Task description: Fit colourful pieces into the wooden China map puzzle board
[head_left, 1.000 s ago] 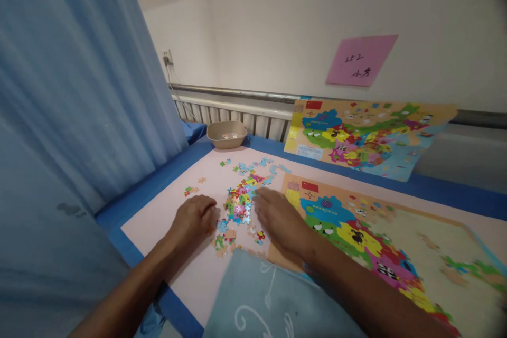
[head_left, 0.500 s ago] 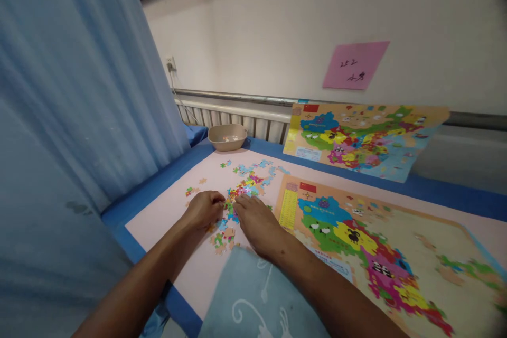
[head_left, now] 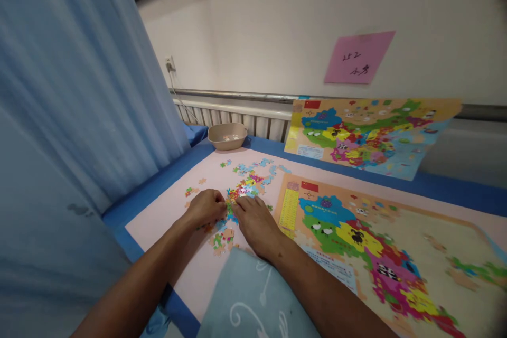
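Observation:
Loose jigsaw pieces [head_left: 246,190] of many colours lie heaped on a pink sheet [head_left: 158,222]. My left hand [head_left: 206,206] is at the left side of the heap, its fingers curled in a pinch; whatever they hold is too small to make out. Close beside it, my right hand [head_left: 255,222] rests on the pieces with its fingers stretched out flat. To the right lies a partly filled map puzzle [head_left: 340,222], its left side covered with coloured regions and much of its right side bare board.
Against the wall leans a printed map picture [head_left: 368,134]. A beige basin [head_left: 227,137] with a few pieces inside stands at the back. A blue curtain [head_left: 79,90] hangs on the left. A grey-blue patterned cloth [head_left: 257,296] is nearest me.
My view has shifted slightly, so the puzzle and the wall picture appear a little further right. Both hands stay at the heap, with only small finger movements.

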Tool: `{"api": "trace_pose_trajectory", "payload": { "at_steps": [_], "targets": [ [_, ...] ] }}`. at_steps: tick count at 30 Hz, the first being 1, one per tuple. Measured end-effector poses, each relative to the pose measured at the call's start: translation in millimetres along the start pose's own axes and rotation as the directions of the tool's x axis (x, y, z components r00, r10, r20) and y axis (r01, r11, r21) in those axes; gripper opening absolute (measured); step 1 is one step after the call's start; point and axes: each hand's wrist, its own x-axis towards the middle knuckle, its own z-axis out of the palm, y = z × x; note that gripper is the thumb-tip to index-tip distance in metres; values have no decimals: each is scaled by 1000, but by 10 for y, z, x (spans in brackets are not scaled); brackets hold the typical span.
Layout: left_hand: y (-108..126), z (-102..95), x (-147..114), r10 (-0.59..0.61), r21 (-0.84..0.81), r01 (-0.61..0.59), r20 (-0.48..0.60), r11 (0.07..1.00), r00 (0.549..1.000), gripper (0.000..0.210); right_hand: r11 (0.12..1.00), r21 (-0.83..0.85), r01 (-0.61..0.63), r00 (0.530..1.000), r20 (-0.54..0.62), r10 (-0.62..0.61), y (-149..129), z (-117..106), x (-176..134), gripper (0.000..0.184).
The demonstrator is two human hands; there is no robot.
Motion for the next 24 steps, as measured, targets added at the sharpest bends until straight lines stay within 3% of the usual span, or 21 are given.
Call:
{"api": "trace_pose_trajectory", "payload": {
  "at_steps": [9,24],
  "targets": [
    [103,-59,62,-51,42,52,-19,998,999,23,1000,-1,-5,1000,-28,5,38,73,2,32],
    [-23,29,164,-64,-114,68,37,991,997,28,1000,4,12,1000,-6,-12,139,46,163,39]
  ]
}}
